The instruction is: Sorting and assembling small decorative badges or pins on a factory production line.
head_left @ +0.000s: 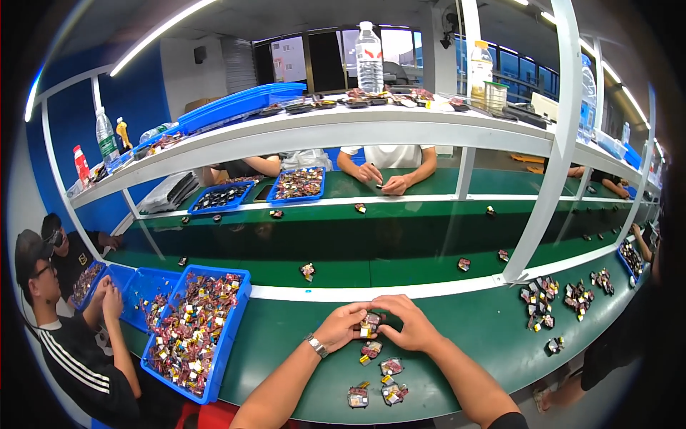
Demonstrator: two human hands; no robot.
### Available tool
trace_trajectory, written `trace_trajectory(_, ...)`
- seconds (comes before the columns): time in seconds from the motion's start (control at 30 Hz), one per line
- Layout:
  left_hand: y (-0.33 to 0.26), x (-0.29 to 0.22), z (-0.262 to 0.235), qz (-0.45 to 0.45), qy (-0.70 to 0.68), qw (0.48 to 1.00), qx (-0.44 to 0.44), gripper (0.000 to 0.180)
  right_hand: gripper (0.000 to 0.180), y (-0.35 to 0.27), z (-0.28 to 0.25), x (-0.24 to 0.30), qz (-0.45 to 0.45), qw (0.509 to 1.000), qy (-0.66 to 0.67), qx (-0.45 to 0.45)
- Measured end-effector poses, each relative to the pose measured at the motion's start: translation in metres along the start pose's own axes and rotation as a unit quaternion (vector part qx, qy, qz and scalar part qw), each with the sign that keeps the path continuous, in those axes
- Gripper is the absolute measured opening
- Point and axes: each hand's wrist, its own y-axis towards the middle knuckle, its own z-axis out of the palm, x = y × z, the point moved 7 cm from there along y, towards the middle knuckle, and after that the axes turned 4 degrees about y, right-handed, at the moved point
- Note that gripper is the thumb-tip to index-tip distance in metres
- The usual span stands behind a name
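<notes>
Between my hands is a small electronic assembly (369,325) with a clear and dark body, a pale label and reddish parts. My left hand (340,329), with a metal watch on the wrist, closes on its left side. My right hand (407,323) curves around the other side, fingertips meeting near the top; the assembly partly hides behind the fingers. Just below lies a similar assembly with a yellow tab (371,350). Several more rest nearer me on the green bench, among them one with a pale square face (358,397).
A blue tray (246,289) heaped with small parts stands at my left, beside a co-worker (53,314). Loose clusters of assemblies (539,300) lie at the right. Past a white rail runs a green belt (379,261) with scattered pieces. A white post (554,150) and shelf (357,136) cross ahead.
</notes>
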Motion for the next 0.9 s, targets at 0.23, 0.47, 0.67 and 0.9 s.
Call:
trace_trajectory(0.23, 0.001, 0.004, -0.004, 0.07, -0.066, 0.991, -0.098, 0.03, 0.009, -0.002, 0.004, 0.013, -0.054, 0.971, -0.184, -0.142)
trace_trajectory(0.47, 0.0, 0.004, -0.004, 0.098, -0.056, 0.986, -0.126, 0.024, 0.012, 0.002, 0.011, 0.013, -0.082, 0.96, -0.239, -0.121)
trace_trajectory(0.67, 0.002, 0.006, -0.005, 0.095, -0.021, 0.984, -0.15, 0.024, 0.017, 0.004, 0.011, 0.004, -0.057, 0.975, -0.196, -0.091)
trace_trajectory(0.9, 0.001, 0.004, -0.004, 0.087, -0.005, 0.986, -0.141, 0.025, 0.017, 0.001, 0.008, -0.008, -0.007, 0.99, -0.126, -0.057)
